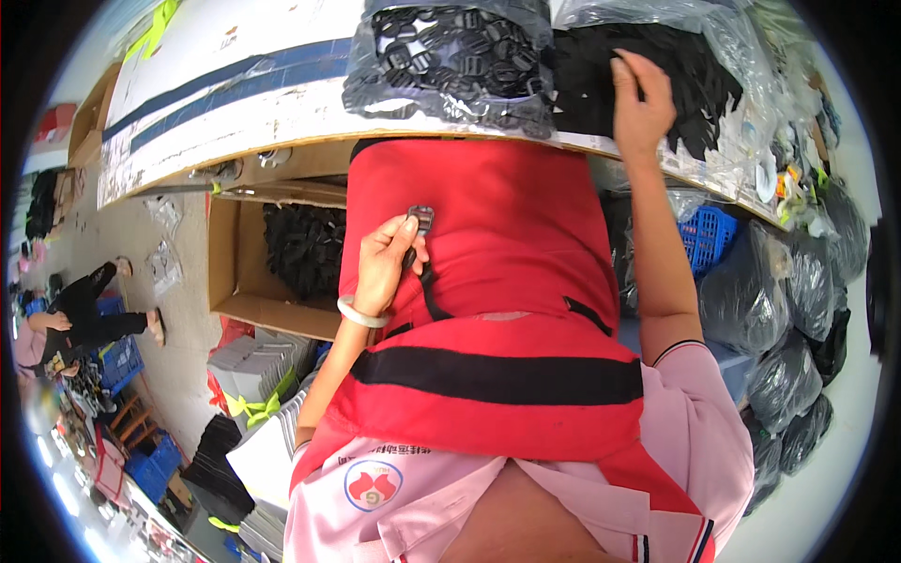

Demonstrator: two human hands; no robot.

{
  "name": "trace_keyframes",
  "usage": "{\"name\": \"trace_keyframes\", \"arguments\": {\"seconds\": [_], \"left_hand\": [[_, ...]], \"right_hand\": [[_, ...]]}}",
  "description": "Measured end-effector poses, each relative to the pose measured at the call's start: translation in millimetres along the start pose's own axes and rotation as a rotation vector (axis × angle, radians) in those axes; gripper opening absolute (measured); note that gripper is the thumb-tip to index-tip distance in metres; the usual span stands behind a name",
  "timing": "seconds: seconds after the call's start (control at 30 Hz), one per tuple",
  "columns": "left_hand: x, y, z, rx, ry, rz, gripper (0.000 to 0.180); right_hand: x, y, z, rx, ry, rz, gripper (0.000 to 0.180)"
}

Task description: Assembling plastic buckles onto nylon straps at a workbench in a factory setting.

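My left hand is closed over the red apron, gripping a black plastic buckle between thumb and fingers. A black webbing strap hangs below this hand across the apron. On the table, my right hand reaches over a heap of black webbing pieces. Its thumb and forefinger tips come together at the heap; whether a piece is between them is too small to tell. Left of the heap, a clear plastic bag lies open, full of loose black buckles.
The white table has a worn front edge. Beneath it, a cardboard box holds black pieces. A blue basket and several filled black bags stand on the right. At far left, another person sits near blue crates.
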State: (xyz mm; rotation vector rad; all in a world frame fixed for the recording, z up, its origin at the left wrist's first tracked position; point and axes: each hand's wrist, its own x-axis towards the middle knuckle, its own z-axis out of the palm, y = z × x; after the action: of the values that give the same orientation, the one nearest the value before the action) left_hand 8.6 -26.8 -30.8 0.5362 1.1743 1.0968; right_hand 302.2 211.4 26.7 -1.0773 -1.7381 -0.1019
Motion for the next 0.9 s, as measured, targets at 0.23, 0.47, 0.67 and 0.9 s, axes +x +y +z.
{"name": "trace_keyframes", "arguments": {"seconds": [0.23,0.47,0.67,0.9], "left_hand": [[3.5,15.5,12.7,-0.094,0.006,0.081,0.025],[-3.9,41.0,29.1,-0.124,-0.180,0.168,0.027],[1.2,28.8,25.0,0.002,-0.096,0.236,0.025],[-3.2,31.5,21.0,-0.006,-0.219,0.029,0.025]], "right_hand": [[7.9,-123.0,-27.4,0.392,-0.205,-0.059,0.017],[-74.9,-159.1,21.5,0.872,-0.794,0.712,0.015],[-94.0,-166.3,20.6,0.817,-0.861,0.708,0.016],[-92.2,-163.5,17.5,0.853,-0.853,0.637,0.014]]}}
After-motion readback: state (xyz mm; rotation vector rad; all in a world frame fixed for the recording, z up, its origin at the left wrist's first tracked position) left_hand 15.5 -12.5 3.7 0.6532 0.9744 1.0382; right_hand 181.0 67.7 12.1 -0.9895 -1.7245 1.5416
